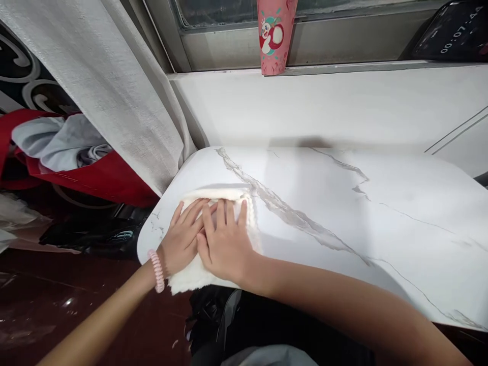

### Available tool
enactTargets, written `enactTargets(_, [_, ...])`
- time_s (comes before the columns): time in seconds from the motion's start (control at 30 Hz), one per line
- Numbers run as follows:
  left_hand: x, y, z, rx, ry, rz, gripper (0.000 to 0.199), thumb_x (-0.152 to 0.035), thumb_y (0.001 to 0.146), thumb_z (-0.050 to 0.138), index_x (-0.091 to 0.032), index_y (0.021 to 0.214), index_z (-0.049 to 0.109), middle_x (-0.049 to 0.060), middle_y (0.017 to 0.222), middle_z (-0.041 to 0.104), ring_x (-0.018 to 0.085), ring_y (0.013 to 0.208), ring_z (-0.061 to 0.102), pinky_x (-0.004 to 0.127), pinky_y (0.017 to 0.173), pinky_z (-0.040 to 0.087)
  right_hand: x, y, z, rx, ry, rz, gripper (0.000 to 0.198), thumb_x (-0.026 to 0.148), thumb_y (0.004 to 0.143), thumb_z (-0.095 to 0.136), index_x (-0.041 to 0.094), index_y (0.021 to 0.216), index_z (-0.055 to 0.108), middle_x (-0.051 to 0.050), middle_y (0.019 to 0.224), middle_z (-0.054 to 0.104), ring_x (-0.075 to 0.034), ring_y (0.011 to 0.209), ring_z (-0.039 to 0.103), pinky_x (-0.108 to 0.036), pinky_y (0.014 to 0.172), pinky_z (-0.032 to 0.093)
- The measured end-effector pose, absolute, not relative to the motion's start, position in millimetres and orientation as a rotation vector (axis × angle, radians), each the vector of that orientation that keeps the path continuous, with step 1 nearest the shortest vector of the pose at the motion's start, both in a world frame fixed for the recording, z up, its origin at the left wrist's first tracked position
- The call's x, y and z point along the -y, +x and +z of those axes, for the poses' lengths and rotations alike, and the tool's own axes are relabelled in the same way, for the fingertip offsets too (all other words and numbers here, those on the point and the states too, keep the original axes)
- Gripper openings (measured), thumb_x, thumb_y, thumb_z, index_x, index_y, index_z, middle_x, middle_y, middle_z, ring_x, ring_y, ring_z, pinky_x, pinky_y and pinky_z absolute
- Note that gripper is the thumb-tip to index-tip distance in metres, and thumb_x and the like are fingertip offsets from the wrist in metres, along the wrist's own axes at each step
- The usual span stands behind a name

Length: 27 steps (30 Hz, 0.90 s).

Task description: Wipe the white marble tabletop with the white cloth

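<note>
Well, by the head view, the left hand [182, 246] and the right hand [226, 246] lie flat with fingers apart, the right partly over the left's fingers; beneath them the white cloth [192, 276] sits at the rounded left end of the marbled table [328, 195], its near corner poking past the edge; to my eye, good work here wants even weight through both palms, smooth fabric underneath, and that loose corner drawn in.

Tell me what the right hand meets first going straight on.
The right hand, resting on the white cloth, would likely meet its far edge first, then the tabletop and, depth being unclear, perhaps the white panel behind.
</note>
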State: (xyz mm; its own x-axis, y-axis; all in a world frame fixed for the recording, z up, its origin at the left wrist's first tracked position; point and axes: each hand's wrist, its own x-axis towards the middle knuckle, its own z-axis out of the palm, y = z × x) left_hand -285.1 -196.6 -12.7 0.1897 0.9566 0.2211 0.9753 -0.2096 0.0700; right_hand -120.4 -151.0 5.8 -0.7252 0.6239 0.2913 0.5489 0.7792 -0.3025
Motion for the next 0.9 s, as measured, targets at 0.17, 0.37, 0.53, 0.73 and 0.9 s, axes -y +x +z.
enactTargets(0.17, [233.2,-297.5,-13.5,2.035,-2.215,-0.333,0.059,-0.026,0.098,0.021,-0.035,0.155,0.008,0.007,0.153,0.038,0.027,0.142,0.031,0.053,0.118,0.015,169.4,-136.7,10.6,2.633,-0.763,0.356,0.06,0.036,0.1,0.029,0.001,0.148,0.03,-0.028,0.147,0.037,-0.041,0.138,0.03,-0.069,0.112,0.014])
enactTargets(0.37, [235.4,-350.6,-15.5,2.049,-2.215,-0.291,0.06,-0.03,0.098,0.02,-0.043,0.153,0.002,0.0,0.155,0.036,0.025,0.142,0.033,0.046,0.12,0.015,166.7,-179.9,6.3,2.609,-0.732,0.415,0.062,0.038,0.099,0.031,0.0,0.148,0.029,-0.029,0.146,0.038,-0.042,0.137,0.032,-0.071,0.111,0.015])
enactTargets(0.53, [197.9,-376.6,-9.9,2.099,-2.234,-0.19,0.057,-0.034,0.098,0.017,-0.032,0.155,0.011,0.008,0.152,0.037,0.024,0.143,0.03,0.048,0.119,0.015,140.0,-209.1,1.9,2.554,-0.797,0.414,0.062,0.037,0.099,0.032,-0.001,0.147,0.03,-0.028,0.146,0.039,-0.042,0.137,0.031,-0.072,0.11,0.013])
enactTargets(0.73, [133.2,-369.3,1.3,2.251,-2.184,-0.151,0.055,-0.034,0.096,0.019,-0.017,0.146,0.036,0.013,0.15,0.039,0.024,0.142,0.029,0.048,0.12,0.013,89.4,-222.1,-4.1,2.493,-0.883,0.373,0.059,0.035,0.098,0.034,0.002,0.147,0.032,-0.026,0.145,0.041,-0.039,0.137,0.031,-0.069,0.113,0.012])
enactTargets(0.9, [74.5,-375.3,1.7,2.139,-2.315,-0.24,0.053,-0.033,0.096,0.025,-0.014,0.143,0.041,0.013,0.148,0.041,0.025,0.139,0.033,0.048,0.118,0.019,45.7,-231.4,-8.0,2.417,-1.005,0.34,0.057,0.032,0.098,0.033,0.003,0.147,0.034,-0.024,0.144,0.043,-0.037,0.137,0.031,-0.066,0.114,0.011])
